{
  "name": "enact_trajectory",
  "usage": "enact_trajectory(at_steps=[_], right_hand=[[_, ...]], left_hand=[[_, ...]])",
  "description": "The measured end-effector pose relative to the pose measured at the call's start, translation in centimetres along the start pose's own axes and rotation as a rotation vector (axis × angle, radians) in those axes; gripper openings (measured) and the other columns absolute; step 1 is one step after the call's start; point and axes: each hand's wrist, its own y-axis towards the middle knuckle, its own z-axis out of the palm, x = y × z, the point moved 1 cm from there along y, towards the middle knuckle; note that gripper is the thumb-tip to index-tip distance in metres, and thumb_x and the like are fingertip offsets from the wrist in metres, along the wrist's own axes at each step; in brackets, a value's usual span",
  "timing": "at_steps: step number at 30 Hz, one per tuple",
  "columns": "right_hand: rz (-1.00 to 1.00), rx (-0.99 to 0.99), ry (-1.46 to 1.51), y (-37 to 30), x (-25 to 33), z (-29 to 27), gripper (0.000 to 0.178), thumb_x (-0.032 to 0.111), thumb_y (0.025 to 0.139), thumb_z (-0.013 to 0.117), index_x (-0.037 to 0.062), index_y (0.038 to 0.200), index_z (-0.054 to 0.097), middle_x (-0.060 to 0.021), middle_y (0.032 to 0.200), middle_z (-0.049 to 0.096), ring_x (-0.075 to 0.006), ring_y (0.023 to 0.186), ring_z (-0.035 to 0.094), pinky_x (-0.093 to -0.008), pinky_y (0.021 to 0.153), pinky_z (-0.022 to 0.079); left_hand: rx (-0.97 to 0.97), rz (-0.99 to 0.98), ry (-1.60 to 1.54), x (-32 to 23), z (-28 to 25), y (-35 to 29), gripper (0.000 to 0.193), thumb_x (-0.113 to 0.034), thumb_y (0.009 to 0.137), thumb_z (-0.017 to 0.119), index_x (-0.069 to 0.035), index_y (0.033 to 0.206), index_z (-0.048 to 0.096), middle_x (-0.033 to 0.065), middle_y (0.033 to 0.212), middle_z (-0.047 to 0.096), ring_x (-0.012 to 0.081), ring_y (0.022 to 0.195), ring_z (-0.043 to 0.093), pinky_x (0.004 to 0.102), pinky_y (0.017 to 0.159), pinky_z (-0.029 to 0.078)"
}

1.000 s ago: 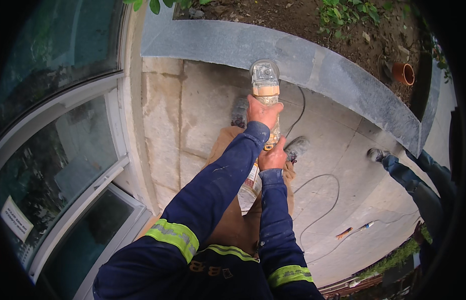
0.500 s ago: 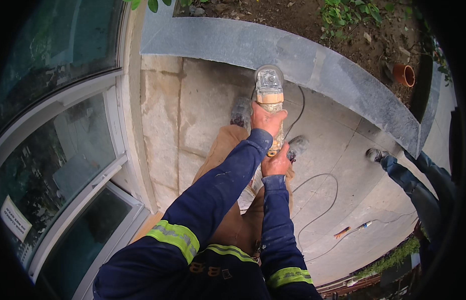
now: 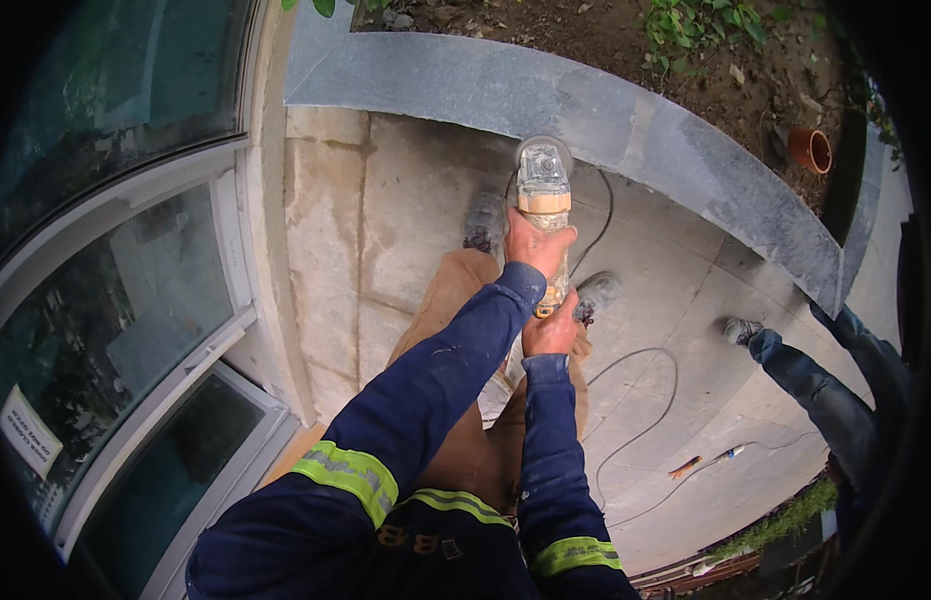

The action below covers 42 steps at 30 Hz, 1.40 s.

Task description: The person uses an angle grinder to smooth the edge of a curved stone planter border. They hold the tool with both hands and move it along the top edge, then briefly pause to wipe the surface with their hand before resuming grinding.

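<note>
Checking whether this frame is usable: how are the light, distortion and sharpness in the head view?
Head view: soft even daylight, no hard shadows; fisheye bends the grey stone ledge and window frame, with black corners; the left hand, right hand and dusty grinder look sharp; the glass reflects greenery.

The ground is pale stone paving (image 3: 415,210) with visible joints, dusty in even daylight. A curved grey stone curb (image 3: 625,120) borders it on the far side, and behind the curb lies dark soil (image 3: 585,40) with small green plants (image 3: 705,25) and a terracotta pot (image 3: 811,150). At the left stands a large glass window (image 3: 115,300) in a light frame.
</note>
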Motion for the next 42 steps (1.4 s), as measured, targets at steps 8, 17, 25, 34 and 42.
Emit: enact_trajectory(at_steps=[8, 17, 25, 34, 42], right_hand=[[0.073, 0.027, -0.065, 0.3, 0.8, -0.1, 0.072, 0.014, 0.072, 0.073, -0.0009, 0.131, 0.035, -0.0322, 0.084, 0.063, -0.0499, 0.082, 0.062, -0.0531, 0.072, 0.049], [0.039, -0.07, -0.025, -0.2, 0.0, 0.3, 0.075, 0.01, 0.07, 0.072, -0.0016, 0.133, 0.034, -0.0315, 0.085, 0.064, -0.0501, 0.081, 0.062, -0.0535, 0.072, 0.049], [0.036, -0.016, -0.025, 0.1, 0.4, 0.9, 0.074, 0.013, 0.072, 0.072, -0.0027, 0.133, 0.033, -0.0316, 0.086, 0.063, -0.0501, 0.081, 0.061, -0.0533, 0.072, 0.048], [0.053, -0.043, -0.017, -0.5, 0.4, 2.0, 0.074, 0.013, 0.072, 0.072, -0.0007, 0.134, 0.033, -0.0311, 0.084, 0.064, -0.0499, 0.082, 0.062, -0.0533, 0.071, 0.049], [0.066, -0.121, -0.014, -0.9, 0.3, 2.0, 0.077, 0.011, 0.07, 0.071, 0.0007, 0.136, 0.032, -0.031, 0.082, 0.064, -0.0499, 0.081, 0.062, -0.0538, 0.072, 0.048]], left_hand=[[0.022, 0.033, 0.043, -0.7, 0.3, 0.4, 0.071, -0.027, 0.064, 0.079, 0.004, 0.116, 0.041, 0.0259, 0.105, 0.064, 0.0392, 0.099, 0.064, 0.0425, 0.09, 0.049], [0.06, -0.022, 0.066, -1.2, 0.4, -0.6, 0.07, -0.027, 0.064, 0.079, 0.004, 0.115, 0.043, 0.0256, 0.105, 0.064, 0.0386, 0.098, 0.064, 0.0422, 0.089, 0.049], [0.024, 0.068, -0.002, 0.6, 0.1, 1.0, 0.073, -0.028, 0.063, 0.079, 0.005, 0.117, 0.043, 0.026, 0.105, 0.064, 0.0392, 0.099, 0.064, 0.0423, 0.089, 0.049], [0.051, 0.05, 0.035, -0.3, -0.5, 0.8, 0.073, -0.025, 0.062, 0.079, 0.005, 0.117, 0.044, 0.0257, 0.107, 0.064, 0.0386, 0.101, 0.063, 0.0417, 0.091, 0.049], [0.124, 0.057, 0.034, -0.2, 0.0, 0.4, 0.073, -0.027, 0.062, 0.079, 0.005, 0.117, 0.044, 0.0257, 0.107, 0.064, 0.0389, 0.101, 0.063, 0.0419, 0.09, 0.049]])
